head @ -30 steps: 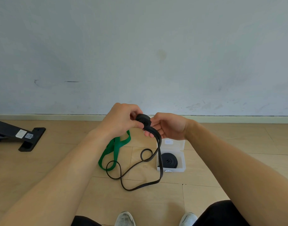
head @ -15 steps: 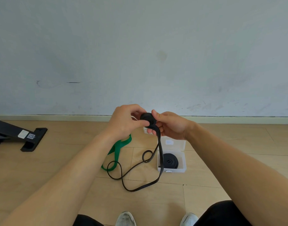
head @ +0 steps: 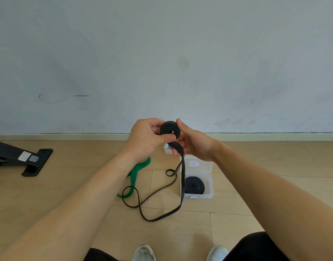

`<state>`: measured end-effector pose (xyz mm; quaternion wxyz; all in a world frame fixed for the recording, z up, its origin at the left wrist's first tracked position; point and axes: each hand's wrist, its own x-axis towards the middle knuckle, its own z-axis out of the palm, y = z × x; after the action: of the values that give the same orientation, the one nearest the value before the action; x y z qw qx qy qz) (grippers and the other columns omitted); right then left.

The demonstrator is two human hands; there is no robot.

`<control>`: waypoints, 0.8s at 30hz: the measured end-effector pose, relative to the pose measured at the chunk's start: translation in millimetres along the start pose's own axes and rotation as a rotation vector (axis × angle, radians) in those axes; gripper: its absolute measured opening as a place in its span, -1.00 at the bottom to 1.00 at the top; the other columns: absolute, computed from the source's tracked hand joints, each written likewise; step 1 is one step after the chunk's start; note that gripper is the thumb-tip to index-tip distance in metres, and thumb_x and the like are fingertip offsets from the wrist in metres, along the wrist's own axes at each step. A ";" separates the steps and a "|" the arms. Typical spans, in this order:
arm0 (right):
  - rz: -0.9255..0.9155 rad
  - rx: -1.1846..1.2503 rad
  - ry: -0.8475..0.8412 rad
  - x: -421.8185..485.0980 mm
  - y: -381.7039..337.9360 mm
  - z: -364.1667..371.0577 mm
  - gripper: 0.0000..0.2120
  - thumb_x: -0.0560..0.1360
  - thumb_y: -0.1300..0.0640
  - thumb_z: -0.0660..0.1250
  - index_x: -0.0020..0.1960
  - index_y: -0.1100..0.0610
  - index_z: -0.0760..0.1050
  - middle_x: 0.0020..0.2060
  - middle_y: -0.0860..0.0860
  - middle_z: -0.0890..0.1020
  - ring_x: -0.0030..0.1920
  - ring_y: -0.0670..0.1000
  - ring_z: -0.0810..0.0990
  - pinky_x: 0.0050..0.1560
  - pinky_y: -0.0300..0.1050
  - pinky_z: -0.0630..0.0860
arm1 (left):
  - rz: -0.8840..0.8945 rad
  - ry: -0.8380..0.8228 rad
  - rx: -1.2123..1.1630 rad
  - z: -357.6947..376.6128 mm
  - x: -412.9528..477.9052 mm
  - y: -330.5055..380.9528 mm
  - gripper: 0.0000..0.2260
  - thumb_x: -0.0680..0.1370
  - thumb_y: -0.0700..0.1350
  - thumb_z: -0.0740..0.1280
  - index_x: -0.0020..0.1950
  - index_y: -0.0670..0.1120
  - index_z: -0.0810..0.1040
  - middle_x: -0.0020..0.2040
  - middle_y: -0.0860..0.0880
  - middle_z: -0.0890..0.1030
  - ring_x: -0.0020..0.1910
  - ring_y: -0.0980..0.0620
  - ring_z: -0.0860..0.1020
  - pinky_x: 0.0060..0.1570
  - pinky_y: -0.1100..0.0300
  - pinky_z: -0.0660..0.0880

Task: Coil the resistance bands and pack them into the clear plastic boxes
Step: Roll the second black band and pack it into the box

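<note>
A wooden floor [head: 86, 194] is shown, on which a clear plastic box [head: 209, 185] holding one coiled black band [head: 194, 185] lies beside a loose green band [head: 135, 172]. Above them, a partly coiled black resistance band [head: 170, 129] is clamped in the grip of the left hand [head: 148, 140] and right hand [head: 194, 144], its uncoiled tail hanging to the floor.
</note>
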<state>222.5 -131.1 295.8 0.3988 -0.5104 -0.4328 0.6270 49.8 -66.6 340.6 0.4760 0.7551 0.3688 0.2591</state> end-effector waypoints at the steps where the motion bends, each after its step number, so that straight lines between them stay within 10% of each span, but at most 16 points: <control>1: 0.031 -0.064 -0.004 -0.4 0.0 -1.5 -0.13 0.39 -0.58 -0.02 -0.05 0.18 0.60 -0.27 0.13 0.62 -0.22 0.06 0.57 0.09 0.00 0.44 | 0.001 -0.005 0.012 -1.7 0.6 0.0 -0.76 0.40 -0.22 0.59 0.00 -0.04 0.68 -0.14 0.06 0.75 -0.14 0.15 0.71 -0.11 0.44 0.53; 15: 0.024 -0.285 0.053 -2.0 2.0 -1.9 -0.12 0.45 -0.47 0.07 0.07 0.36 0.61 -0.35 0.07 0.56 -0.32 0.00 0.48 -0.08 -0.15 0.44 | 0.027 -0.163 0.520 -6.8 9.4 -5.4 -0.75 0.42 -0.09 0.60 0.03 0.07 0.65 -0.09 0.05 0.70 -0.06 0.05 0.66 0.10 0.01 0.60; 24: -0.053 0.173 0.093 4.3 3.1 4.5 -0.25 0.61 -0.37 0.04 0.14 0.33 0.54 -0.36 0.07 0.46 -0.33 0.01 0.39 -0.06 -0.06 0.33 | -0.064 0.142 -0.188 20.9 -5.8 -13.0 -0.82 0.48 -0.21 0.53 0.04 -0.04 0.64 -0.11 -0.03 0.75 -0.15 0.00 0.71 0.03 0.09 0.60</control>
<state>217.2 -128.6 292.0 0.4775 -0.4910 -0.3713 0.6270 57.8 -78.7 319.9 0.5253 0.6749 0.3997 0.3300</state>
